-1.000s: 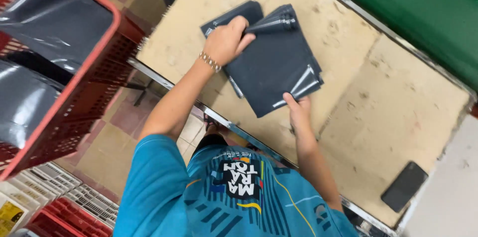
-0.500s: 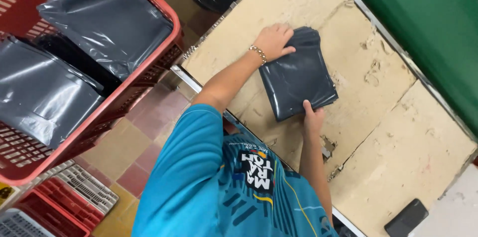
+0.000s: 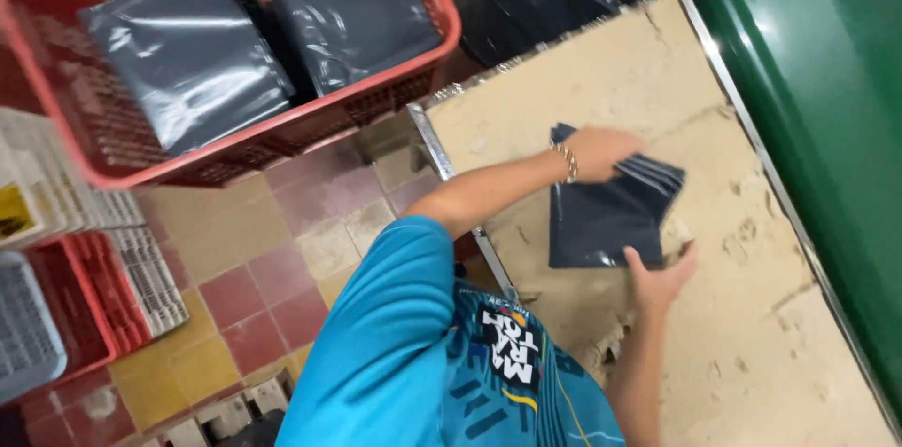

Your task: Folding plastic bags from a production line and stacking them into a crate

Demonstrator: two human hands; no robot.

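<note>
Head view: left hand [image 3: 601, 152] lies flat, fingers spread, pressing the top of the dark grey mailer stack [image 3: 606, 212], while the right hand [image 3: 660, 280], fingers open, now sits at the lower corner rather than the near edge. The stack, neatly squared half a second ago, fans out at its upper right on the worn beige worktop [image 3: 752, 315]. Red crate [image 3: 282, 127] of grey bags waits left.

table [image 3: 752, 315]: bare right of bags [image 3: 606, 212] — open | green wall [image 3: 827, 127]: blocks right edge | red crate [image 3: 376, 109]: crowds left — full
</note>
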